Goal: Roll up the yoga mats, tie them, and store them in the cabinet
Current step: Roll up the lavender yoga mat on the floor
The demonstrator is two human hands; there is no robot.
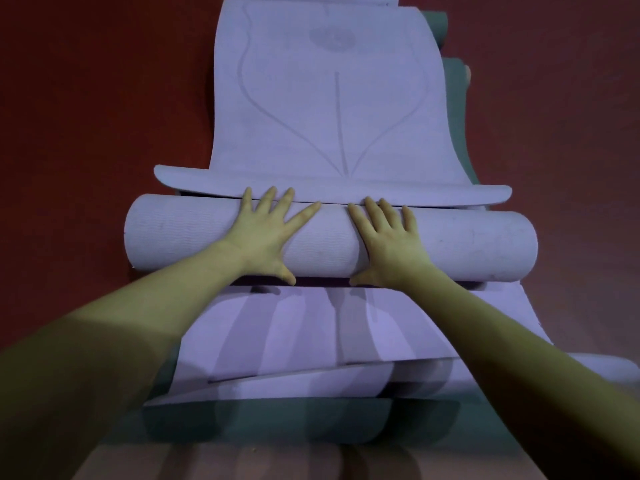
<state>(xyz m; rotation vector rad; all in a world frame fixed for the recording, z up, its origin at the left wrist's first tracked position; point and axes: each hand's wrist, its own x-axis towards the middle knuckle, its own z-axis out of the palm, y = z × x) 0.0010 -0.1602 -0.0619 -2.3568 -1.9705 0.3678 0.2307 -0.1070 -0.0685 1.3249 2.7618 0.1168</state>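
Lavender yoga mat (330, 242), partly rolled, lies on a red floor (86, 116) as left hand (266, 233) and right hand (388, 237) press it, fingers spread flat.

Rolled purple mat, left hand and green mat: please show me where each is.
Rolled purple mat (478, 244): head view, bare right part of the roll.
Left hand (265, 233): head view, back of the hand.
Green mat (455, 98): head view, edge right of the flat mat.
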